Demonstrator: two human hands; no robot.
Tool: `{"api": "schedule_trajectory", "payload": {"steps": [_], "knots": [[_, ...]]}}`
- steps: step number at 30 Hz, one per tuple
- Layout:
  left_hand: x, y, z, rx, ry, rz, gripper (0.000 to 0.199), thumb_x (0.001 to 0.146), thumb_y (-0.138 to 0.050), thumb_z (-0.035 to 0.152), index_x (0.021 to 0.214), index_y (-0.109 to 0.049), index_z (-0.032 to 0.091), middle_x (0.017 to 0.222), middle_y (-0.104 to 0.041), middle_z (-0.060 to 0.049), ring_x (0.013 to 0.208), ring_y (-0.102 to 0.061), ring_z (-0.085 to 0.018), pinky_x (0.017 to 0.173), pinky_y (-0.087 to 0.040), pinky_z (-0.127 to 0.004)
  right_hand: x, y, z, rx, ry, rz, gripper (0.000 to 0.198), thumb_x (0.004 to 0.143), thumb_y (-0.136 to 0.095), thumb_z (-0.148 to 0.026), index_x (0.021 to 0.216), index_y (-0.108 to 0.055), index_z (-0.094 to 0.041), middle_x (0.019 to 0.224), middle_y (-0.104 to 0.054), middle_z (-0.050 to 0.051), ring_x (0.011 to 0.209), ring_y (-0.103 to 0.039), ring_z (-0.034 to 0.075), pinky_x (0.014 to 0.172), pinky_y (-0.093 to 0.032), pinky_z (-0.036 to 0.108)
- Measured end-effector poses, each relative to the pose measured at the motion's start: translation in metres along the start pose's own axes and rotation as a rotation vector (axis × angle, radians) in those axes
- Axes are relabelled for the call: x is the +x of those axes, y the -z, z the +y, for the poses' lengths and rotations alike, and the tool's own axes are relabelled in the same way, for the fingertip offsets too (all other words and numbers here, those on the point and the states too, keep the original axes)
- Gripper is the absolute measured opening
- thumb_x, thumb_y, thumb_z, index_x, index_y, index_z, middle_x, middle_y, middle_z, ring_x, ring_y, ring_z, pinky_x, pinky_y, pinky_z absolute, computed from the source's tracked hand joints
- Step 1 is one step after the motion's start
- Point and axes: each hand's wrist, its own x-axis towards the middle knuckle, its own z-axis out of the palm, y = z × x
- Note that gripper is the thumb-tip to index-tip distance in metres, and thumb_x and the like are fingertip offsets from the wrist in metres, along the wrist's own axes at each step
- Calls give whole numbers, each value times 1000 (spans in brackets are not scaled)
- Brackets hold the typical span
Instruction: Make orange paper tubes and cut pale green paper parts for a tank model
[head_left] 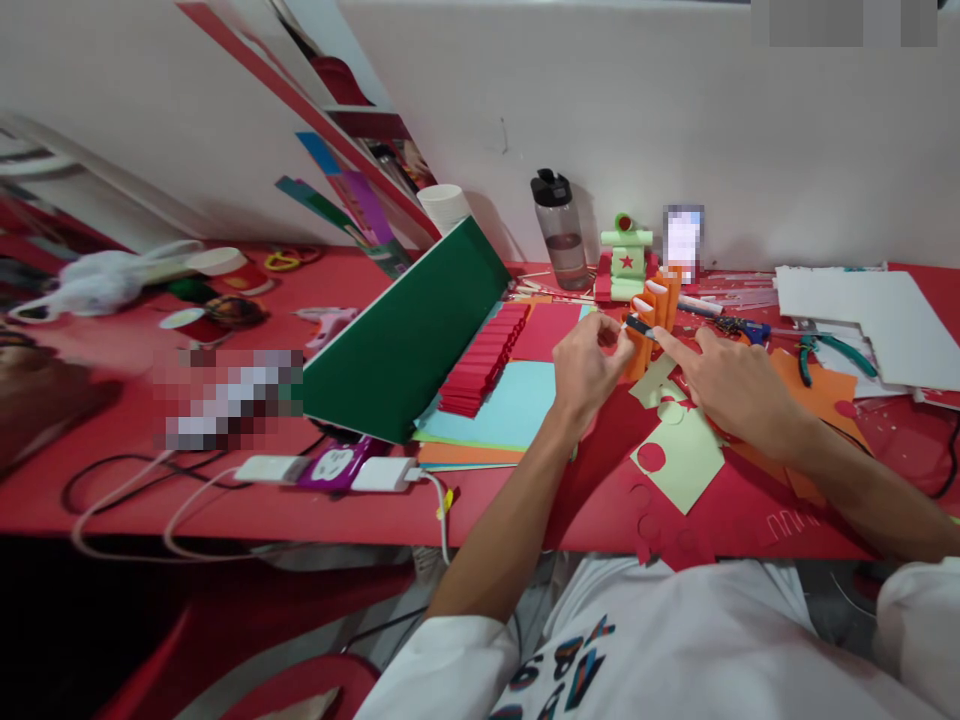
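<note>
Work in hand: orange folded paper piece [660, 302], standing on the red surface [484, 492] between the hands and just beyond the fingertips. Left hand [587, 367]: thumb and index together, look clamped on one end of a small black piece [639, 327] just in front of the orange folds. Right hand [739, 385]: index stretched out to the black piece's other end, the rest bent; can't tell if it grips or only presses. Can't identify the black piece either, too small.

Progress, my read: orange already bent into several upright loops. Red pleated paper stack [486, 360] looks folded and lies apart on the light blue sheet [529, 395]. Pale green figure with a red star [627, 262] stands assembled at the back. Orange looks mid-work. Pale green sheet [681, 475] and orange sheets [825, 385] lie loose near the right hand; whether they're stock or offcuts, can't tell. How much is left, can't tell.

Edges/room: tight. Wall [480, 90] closes off the back, with the bottle [561, 240] and phone [682, 240] in front of it. Green board [412, 345] leans up on the left, past the stack. Right side cluttered: teal-handled pliers [836, 355], white board [892, 320]. Best bare patch is in front, between left forearm and pale green sheet, but the surface's front edge is close to the shirt [675, 640], with red cutouts right at it.
</note>
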Motion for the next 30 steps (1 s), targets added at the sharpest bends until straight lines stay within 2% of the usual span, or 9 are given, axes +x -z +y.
{"api": "schedule_trajectory", "payload": {"steps": [7, 12, 18, 25, 30], "knots": [[0, 0, 0, 8, 5, 7, 6, 87, -67, 25, 85, -61, 23, 79, -73, 1, 72, -69, -16, 71, -50, -29, 1, -4, -4, -19, 12, 6, 68, 107, -28, -16, 174, -23, -27, 123, -69, 23, 89, -75, 28, 72, -52, 35], [-2, 0, 0, -1, 7, 2, 7, 87, -67, 27, 85, -61, 23, 80, -73, 1, 72, -69, -16, 71, -50, -29, 1, -4, -1, -27, 30, -8, 68, 108, -35, -21, 174, -22, -31, 126, -68, 21, 90, -75, 27, 73, -52, 33], [0, -1, 3, -3, 10, -3, 8, 86, -68, 25, 83, -61, 23, 77, -71, 1, 70, -66, -16, 69, -48, -29, 1, -3, 3, -12, 6, 5, 68, 107, -31, -18, 174, -22, -32, 129, -68, 20, 92, -74, 29, 71, -51, 35], [-1, 4, 2, -5, 48, -8, 5, 85, -65, 25, 84, -60, 23, 78, -72, 2, 71, -67, -15, 71, -49, -28, 8, -12, 34, -49, -86, 63, 65, 108, -30, -19, 172, -27, -30, 126, -69, 20, 90, -72, 29, 74, -47, 36], [-1, 5, 2, -8, 38, -8, 5, 85, -65, 26, 84, -61, 23, 79, -73, 1, 72, -68, -16, 71, -50, -29, 7, -9, 38, -2, -33, 91, 64, 109, -35, -26, 172, -29, -34, 131, -68, 18, 87, -70, 27, 71, -45, 34]]}}
